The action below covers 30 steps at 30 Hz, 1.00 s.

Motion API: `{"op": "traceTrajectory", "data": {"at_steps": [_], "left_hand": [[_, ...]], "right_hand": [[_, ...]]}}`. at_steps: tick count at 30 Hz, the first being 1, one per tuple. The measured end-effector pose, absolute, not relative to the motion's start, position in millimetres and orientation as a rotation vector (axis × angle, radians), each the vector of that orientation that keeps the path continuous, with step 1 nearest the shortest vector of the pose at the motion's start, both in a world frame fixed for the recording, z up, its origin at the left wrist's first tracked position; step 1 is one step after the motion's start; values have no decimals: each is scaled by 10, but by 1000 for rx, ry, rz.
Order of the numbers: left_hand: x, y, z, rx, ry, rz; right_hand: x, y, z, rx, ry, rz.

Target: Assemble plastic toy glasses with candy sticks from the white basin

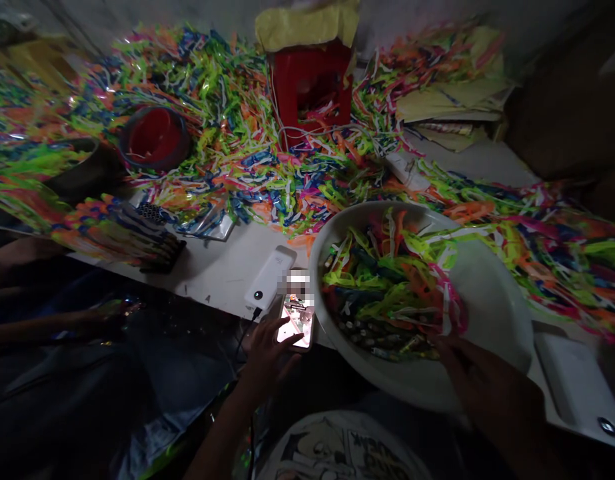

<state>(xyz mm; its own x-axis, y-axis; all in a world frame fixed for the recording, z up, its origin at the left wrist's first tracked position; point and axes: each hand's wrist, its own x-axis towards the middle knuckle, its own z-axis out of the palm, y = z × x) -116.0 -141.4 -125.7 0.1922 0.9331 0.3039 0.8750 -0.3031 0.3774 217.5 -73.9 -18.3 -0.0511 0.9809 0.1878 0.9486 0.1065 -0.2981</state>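
Observation:
My left hand (268, 350) is open, its fingers spread over the lit screen of a phone (296, 327) at the table's front edge. Above and left of the phone lies a white power bank (270, 277) with a cable plugged into its lower end. My right hand (487, 380) reaches over the front rim of a large pale basin (492, 300). Its fingertips are pinched at the lower end of pink and white plastic strips (450, 300); the exact grip is dim. Many more neon plastic strips (372, 280) fill the basin's left part, above small dark pieces.
Heaps of colourful strips (227, 100) cover the table's back. A red stool-like stand (287, 87), a bowl with a red inside (154, 137) and a dark rack of strips (162, 250) stand among them. Another power bank (577, 380) lies right. A co-worker's arm (52, 327) is at left.

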Motion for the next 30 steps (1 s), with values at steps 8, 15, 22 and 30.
{"op": "traceTrajectory", "data": {"at_steps": [8,15,22,30], "left_hand": [[-1133,-1422,-1241,2334,1767,763],[-1139,-1394,-1275,2378,1744,749],[-1147,-1393,-1329,2419,1758,675],[-1152,-1402,-1338,2343,1751,728]], "right_hand": [[2199,-745,-220,-1884,-2056,98],[2193,-745,-204,-1873,-2032,107],[2155,-743,-157,-1903,-2016,170],[2184,-743,-179,-1916,-2062,139]]}}
